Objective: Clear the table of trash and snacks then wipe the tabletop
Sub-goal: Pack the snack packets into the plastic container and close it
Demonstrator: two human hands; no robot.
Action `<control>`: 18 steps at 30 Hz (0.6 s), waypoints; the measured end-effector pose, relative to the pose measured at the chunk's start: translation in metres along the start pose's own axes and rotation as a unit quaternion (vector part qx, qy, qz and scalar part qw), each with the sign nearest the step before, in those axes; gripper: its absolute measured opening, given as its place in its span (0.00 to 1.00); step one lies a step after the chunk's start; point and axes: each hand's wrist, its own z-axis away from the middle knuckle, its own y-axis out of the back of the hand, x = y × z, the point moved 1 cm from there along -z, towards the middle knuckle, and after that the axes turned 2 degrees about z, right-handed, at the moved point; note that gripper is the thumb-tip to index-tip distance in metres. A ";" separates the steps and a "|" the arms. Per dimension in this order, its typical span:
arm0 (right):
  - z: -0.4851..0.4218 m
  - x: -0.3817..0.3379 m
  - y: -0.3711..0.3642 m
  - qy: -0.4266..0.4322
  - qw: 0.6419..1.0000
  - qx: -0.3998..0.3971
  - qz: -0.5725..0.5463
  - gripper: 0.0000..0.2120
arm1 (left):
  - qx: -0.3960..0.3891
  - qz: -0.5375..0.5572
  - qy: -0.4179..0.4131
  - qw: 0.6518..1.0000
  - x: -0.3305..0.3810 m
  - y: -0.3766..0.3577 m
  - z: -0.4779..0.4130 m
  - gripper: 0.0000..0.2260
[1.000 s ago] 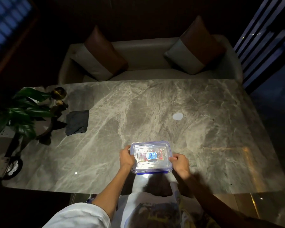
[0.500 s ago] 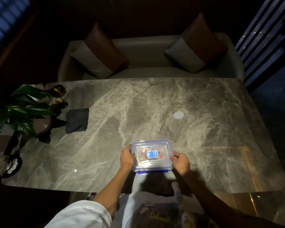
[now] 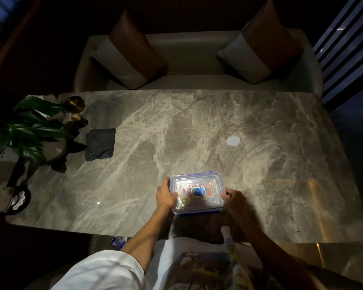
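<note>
- The clear snack container (image 3: 197, 192) sits near the front edge of the marble table (image 3: 197, 126), directly ahead of you, with its blue-trimmed lid on and a packaged snack visible through it.
- Your left hand (image 3: 165, 195) clamps the container's left end, thumb over the lid rim; your right hand (image 3: 233, 198) presses against the right end with fingers curled at the side latch. Both hands are closed on the container.
- Whether the container is lifted or resting on the table cannot be told from this view.
- Step in hand, as judged: securing the lid and removing the snacks — the clearing phase, not the wipe.
- The dark cloth (image 3: 101, 144) lies flat, well apart to the left, near the plant (image 3: 27, 130).
- Next move calls for an even two-handed lift, container kept level, then a reach for the cloth.
- A small white spot (image 3: 233, 141) remains on the tabletop — it may be a lamp's reflection.
</note>
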 end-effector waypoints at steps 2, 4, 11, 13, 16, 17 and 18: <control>-0.006 0.001 -0.002 -0.006 1.000 -0.011 0.008 0.18 | -0.010 -0.008 0.000 1.000 -0.001 -0.001 -0.004 0.21; -0.006 -0.004 -0.004 -0.010 1.000 -0.024 0.005 0.19 | -0.021 -0.015 0.001 1.000 0.000 -0.002 -0.006 0.20; 0.000 -0.014 0.003 0.004 0.995 -0.024 0.093 0.14 | -0.029 -0.050 0.030 0.998 0.002 -0.007 -0.015 0.20; -0.009 -0.020 0.003 -0.014 0.994 -0.037 0.102 0.15 | -0.018 -0.110 0.016 0.994 0.010 -0.009 -0.018 0.20; -0.025 -0.031 0.007 -0.027 0.987 -0.067 0.142 0.24 | -0.022 -0.274 -0.059 0.960 0.030 -0.017 -0.033 0.29; -0.029 -0.033 0.005 -0.024 0.987 -0.076 0.137 0.28 | -0.054 -0.300 -0.075 0.949 0.038 -0.019 -0.040 0.31; -0.032 -0.033 0.001 -0.028 0.989 -0.090 0.114 0.32 | -0.096 -0.299 -0.077 0.946 0.044 -0.021 -0.048 0.30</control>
